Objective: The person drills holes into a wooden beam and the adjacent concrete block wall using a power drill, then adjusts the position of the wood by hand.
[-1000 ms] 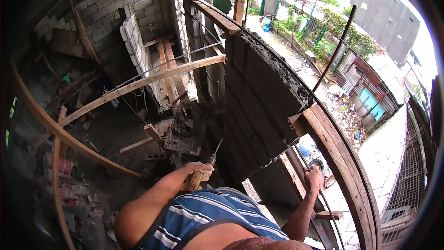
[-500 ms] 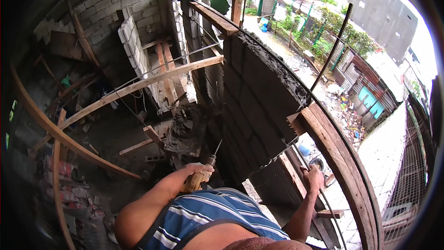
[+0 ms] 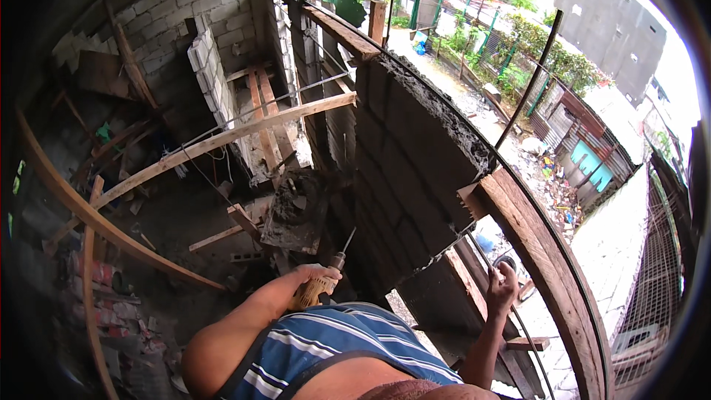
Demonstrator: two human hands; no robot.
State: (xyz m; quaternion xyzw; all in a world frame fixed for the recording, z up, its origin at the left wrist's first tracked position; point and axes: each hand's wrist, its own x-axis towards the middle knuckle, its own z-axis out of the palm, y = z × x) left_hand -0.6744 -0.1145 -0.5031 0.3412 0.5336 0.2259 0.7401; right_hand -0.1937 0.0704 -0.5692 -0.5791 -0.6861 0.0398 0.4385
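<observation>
My left hand (image 3: 320, 272) is closed round a yellow power drill (image 3: 314, 292), held close against my striped shirt. Its long bit (image 3: 348, 241) points up and away, in front of the dark wall panel. At the right, my right hand (image 3: 502, 290) is raised beside a thin steel bar (image 3: 525, 327) that slants down through the gap in the wall. The fingers are curled at the bar, some of them lifted in a looser hold. The palm side is partly hidden. A freshly plastered dark wall (image 3: 415, 170) stands between the hands.
A thick timber beam (image 3: 544, 252) curves past my right hand. A long wooden brace (image 3: 222, 137) crosses to the wall. A mortar board with wet mortar (image 3: 295, 211) stands ahead of the drill. An upright steel rod (image 3: 529, 81) rises from the wall top.
My right hand has loosened on the steel bar, its fingers lifting a little upward. The left hand and drill have hardly moved; the bit tilts slightly.
</observation>
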